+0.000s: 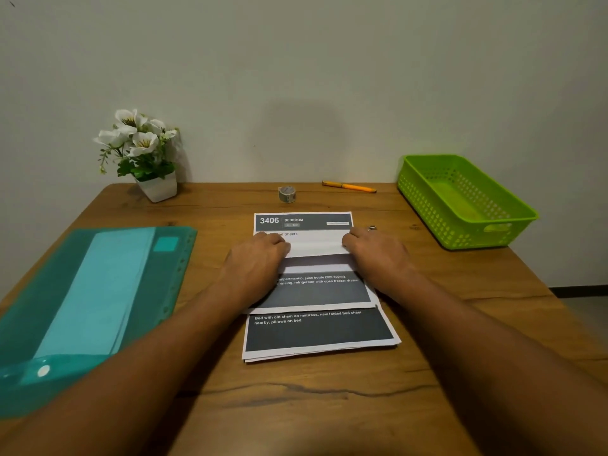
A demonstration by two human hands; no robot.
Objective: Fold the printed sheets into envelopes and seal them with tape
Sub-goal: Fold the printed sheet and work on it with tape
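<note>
Inspection finds the folding step in hand, with no sealing begun. The stack of printed sheets (319, 330) lies at centre frame on the counter (329, 406), squarely in front of the person. The top sheet (316, 246) is part folded: its near portion is turned away from the person so that a white reverse band shows just below the header reading "3406 BEDROOM". The left hand (260, 258) sits at the left end of that white flap and the right hand (375, 255) at the right end. Both have fingers curled down onto the paper and appear to pinch the flap's far corners against the sheet beneath; the fingertips themselves are hidden under the knuckles, so the exact grip is a judgement. The tape roll (287, 194) stands untouched at upper centre, beyond the stack and apart from it, with an orange pen (349, 186) to its right. A green basket (424, 205) sits at right, a teal folder (98, 284) at left, and a flower pot (158, 187) at upper left against the wall. Assessment: the task is at an early stage. The next move calls for squaring the flap's edges to the sheet's sides, then pressing a firm crease across the fold, keeping the lower sheets from shifting.
</note>
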